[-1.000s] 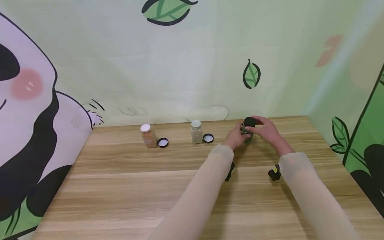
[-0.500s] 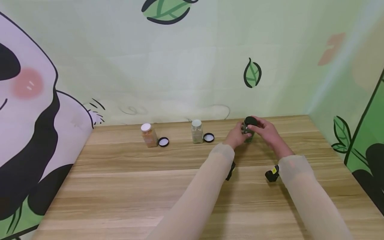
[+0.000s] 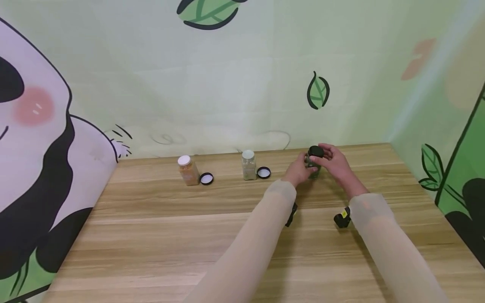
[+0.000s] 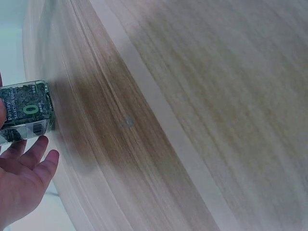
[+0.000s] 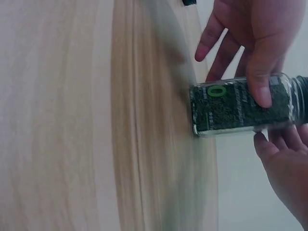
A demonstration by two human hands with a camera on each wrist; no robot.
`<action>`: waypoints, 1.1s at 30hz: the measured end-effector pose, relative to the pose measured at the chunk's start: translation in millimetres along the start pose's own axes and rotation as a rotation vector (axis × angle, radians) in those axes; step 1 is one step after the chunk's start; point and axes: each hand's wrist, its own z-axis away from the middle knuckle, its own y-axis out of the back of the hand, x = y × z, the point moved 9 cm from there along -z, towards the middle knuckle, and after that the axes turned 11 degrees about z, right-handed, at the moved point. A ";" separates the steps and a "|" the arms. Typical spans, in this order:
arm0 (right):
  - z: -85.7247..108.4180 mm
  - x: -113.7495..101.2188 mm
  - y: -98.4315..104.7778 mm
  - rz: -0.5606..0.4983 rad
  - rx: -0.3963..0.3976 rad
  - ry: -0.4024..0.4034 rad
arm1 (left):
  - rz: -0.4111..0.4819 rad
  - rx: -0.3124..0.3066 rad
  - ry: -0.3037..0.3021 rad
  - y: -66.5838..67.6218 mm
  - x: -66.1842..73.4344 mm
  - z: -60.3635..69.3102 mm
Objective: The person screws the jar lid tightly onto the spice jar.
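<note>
A clear square jar of dark green flakes, labelled Parsley (image 4: 30, 109), is gripped at its body by the left hand (image 3: 298, 171), whose thumb presses the label side in the right wrist view (image 5: 226, 108). On the jar's black lid (image 3: 316, 151) the right hand (image 3: 336, 164) rests from the right, fingers and thumb round its rim. The lid is on the jar's mouth; how tightly, I cannot tell. Beneath the jar, contact between base and tabletop is unclear. In the left wrist view the left hand (image 4: 21, 187) shows spread fingers beside the jar.
On the wooden table (image 3: 151, 252), left of the hands, stand a white-topped jar of orange contents (image 3: 189, 173) and a pale white-topped jar (image 3: 249, 168). Beside them lie two black rings with white insides (image 3: 206, 179) (image 3: 263, 172). A printed cloth wall (image 3: 227, 105) rises behind.
The right hand's fingers have shifted slightly around the black lid, and its wrist has moved a little to the left. The left hand keeps its grip on the jar. The other jars have not moved.
</note>
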 end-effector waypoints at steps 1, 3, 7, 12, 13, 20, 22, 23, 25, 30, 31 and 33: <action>-0.2 0.3 -0.5 -0.009 -0.024 0.007 | 0.003 0.002 -0.002 0.9 0.8 1.2; 0.7 0.6 -1.6 -0.030 -0.074 0.008 | 0.011 0.005 -0.006 2.9 2.6 4.5; 2.4 3.0 -1.0 -0.065 -0.141 -0.008 | 0.018 0.010 -0.001 4.4 3.8 8.8; 1.0 4.1 4.0 -0.006 -0.141 0.002 | 0.019 0.009 0.001 2.3 2.9 9.1; 0.3 4.1 4.8 0.006 -0.139 0.002 | 0.020 0.007 0.000 1.9 3.0 9.1; -0.8 -2.0 6.6 0.099 -0.183 0.039 | 0.027 -0.001 0.011 -0.6 -2.1 3.1; -0.4 -3.6 7.2 0.127 -0.195 0.051 | 0.015 0.000 -0.001 -3.3 -7.5 -5.4; -0.5 -3.8 7.5 0.138 -0.198 0.053 | 0.014 -0.003 0.002 -3.3 -8.1 -6.7; -1.1 -4.1 8.3 0.142 -0.198 0.055 | 0.016 -0.004 0.002 -2.4 -7.6 -7.2; -3.0 -4.2 9.8 0.103 -0.179 0.042 | 0.032 0.002 0.007 2.2 0.5 2.9; -2.9 -4.4 9.9 0.095 -0.179 0.040 | 0.027 0.005 0.005 2.6 1.6 4.2; -2.7 -5.3 9.8 0.089 -0.184 0.041 | 0.019 0.012 0.001 3.1 3.3 5.8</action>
